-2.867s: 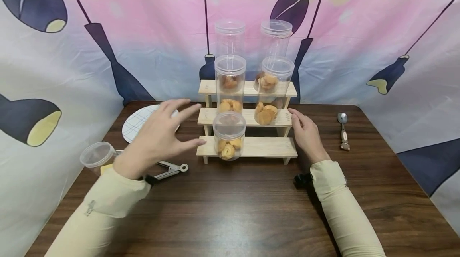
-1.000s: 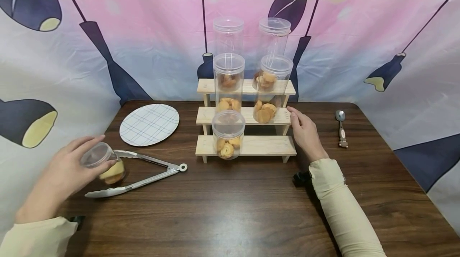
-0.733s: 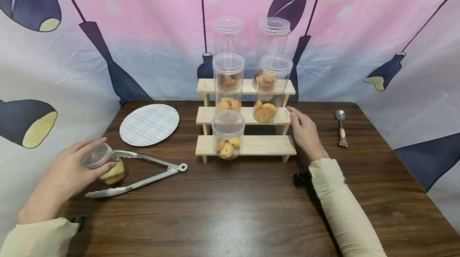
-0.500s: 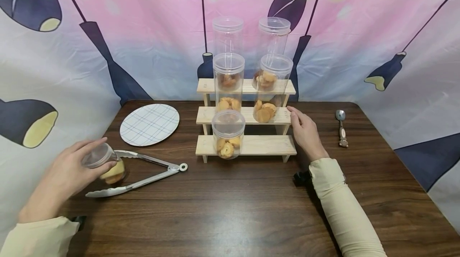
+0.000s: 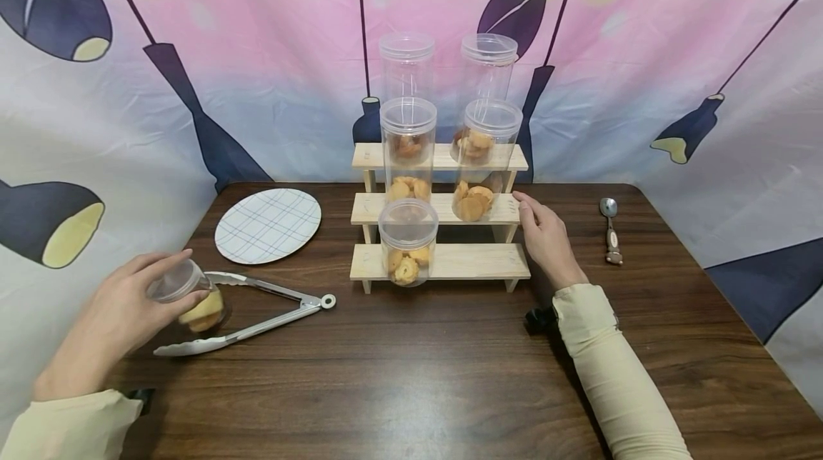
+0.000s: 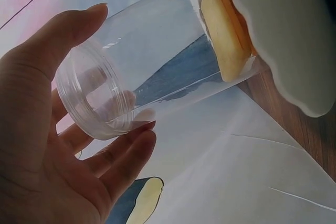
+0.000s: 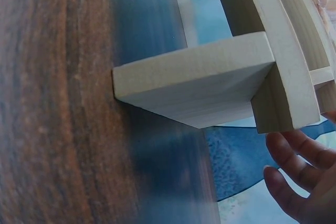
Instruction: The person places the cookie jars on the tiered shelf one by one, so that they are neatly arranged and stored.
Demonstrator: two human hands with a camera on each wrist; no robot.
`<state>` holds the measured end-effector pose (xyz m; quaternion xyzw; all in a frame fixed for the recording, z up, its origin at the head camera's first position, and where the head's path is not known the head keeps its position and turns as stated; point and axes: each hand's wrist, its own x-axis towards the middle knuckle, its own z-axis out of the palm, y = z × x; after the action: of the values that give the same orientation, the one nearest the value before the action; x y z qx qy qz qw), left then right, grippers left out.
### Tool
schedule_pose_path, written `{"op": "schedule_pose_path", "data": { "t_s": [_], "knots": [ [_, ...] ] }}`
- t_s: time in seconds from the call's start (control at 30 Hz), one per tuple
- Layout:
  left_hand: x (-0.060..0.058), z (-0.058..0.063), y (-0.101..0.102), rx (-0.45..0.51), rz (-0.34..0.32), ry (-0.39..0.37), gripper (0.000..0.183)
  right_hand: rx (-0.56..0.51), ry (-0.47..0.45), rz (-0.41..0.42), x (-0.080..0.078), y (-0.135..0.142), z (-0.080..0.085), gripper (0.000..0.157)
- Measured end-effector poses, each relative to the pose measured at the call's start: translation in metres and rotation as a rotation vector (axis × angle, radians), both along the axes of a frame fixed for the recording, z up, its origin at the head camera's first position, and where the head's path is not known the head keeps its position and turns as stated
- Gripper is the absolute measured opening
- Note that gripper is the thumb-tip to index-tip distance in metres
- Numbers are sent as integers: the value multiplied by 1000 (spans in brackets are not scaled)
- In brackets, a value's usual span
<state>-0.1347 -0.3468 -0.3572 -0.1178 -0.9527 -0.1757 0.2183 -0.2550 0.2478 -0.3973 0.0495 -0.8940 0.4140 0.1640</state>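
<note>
At the left of the table my left hand [image 5: 125, 303] holds a clear lidded jar [image 5: 208, 306] by its top, with yellow and orange-brown pieces inside. In the left wrist view the thumb and fingers curl round the screw lid [image 6: 92, 95]. My right hand [image 5: 549, 238] touches the right end of the three-step wooden stand [image 5: 482, 260] at its middle step. Its fingers look loosely bent in the right wrist view, beside the wood [image 7: 294, 77]. A short jar of cookies [image 5: 408, 249] stands on the lowest step.
Taller jars [image 5: 408, 160] with cookies stand on the two upper steps. Metal tongs [image 5: 276, 321] lie spread beside the held jar. Behind them is a white checked plate [image 5: 268, 226]. A spoon [image 5: 611, 231] lies at the right, and patterned cloth [image 5: 283, 53] surrounds the table.
My left hand has gone from beside the stand to the jar at the left and taken hold of its top. Over the last second both hands stay nearly still.
</note>
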Motion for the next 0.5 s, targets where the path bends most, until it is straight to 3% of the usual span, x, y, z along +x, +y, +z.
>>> {"op": "schedule_pose_path", "data": {
  "t_s": [0.27,0.5],
  "knots": [
    [0,5,4,11,-29,90,66,-2,-9,6,0,0,0,53],
    [6,25,26,34,-35,110,66,-2,-9,12,0,1,0,53]
  ]
}}
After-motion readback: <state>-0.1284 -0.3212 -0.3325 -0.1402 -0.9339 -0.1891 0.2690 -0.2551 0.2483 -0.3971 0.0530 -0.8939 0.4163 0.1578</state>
